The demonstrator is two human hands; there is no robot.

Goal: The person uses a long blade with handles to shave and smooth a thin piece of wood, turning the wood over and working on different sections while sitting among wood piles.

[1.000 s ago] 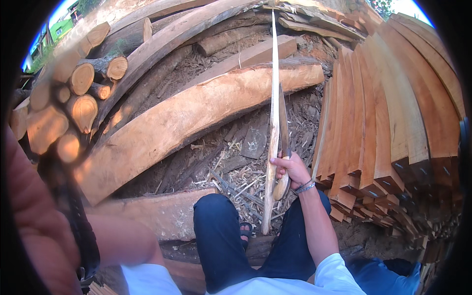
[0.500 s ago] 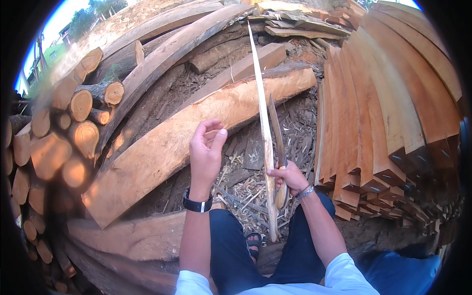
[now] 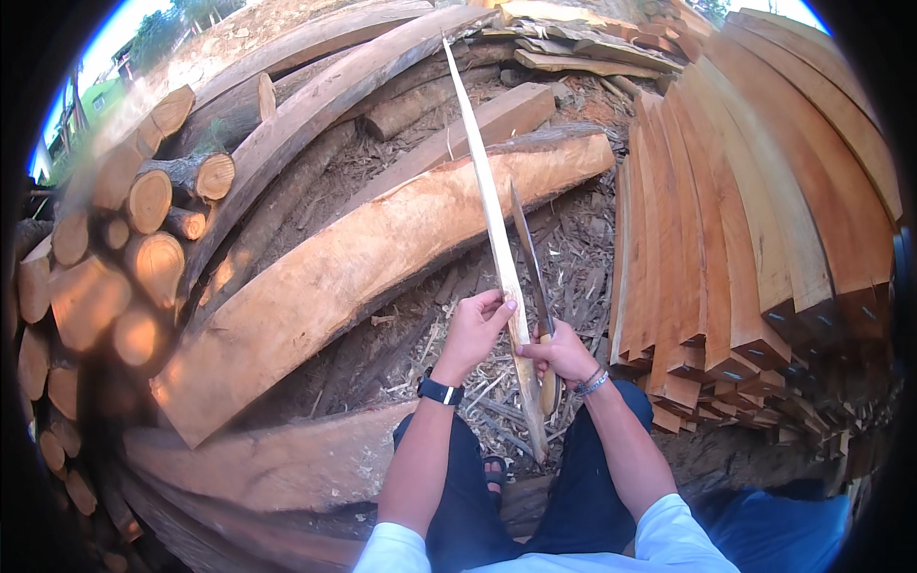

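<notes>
A long pale wooden stick (image 3: 489, 210), whittled to a point at its far end, slants up and away between my hands. My left hand (image 3: 476, 329), a dark watch on its wrist, is closed at the stick's left side with thumb and fingers on it. Just below, my right hand (image 3: 564, 355) is wrapped round the wooden handle of a machete (image 3: 526, 250), its thumb pressed over the stick. The dark blade points away, close along the stick's right side. The stick's thicker end hangs down between my knees.
A large squared timber (image 3: 373, 258) lies diagonally in front of me. Cut logs (image 3: 151, 201) are stacked at the left, and sawn beams (image 3: 735, 229) at the right. Wood shavings (image 3: 478, 392) cover the ground near my sandalled foot (image 3: 494, 475). Blue fabric (image 3: 783, 530) shows at the lower right.
My left hand has moved right and down from the air and closed on the stick. The stick's tip has swung left, and the machete has tilted slightly left in my right hand.
</notes>
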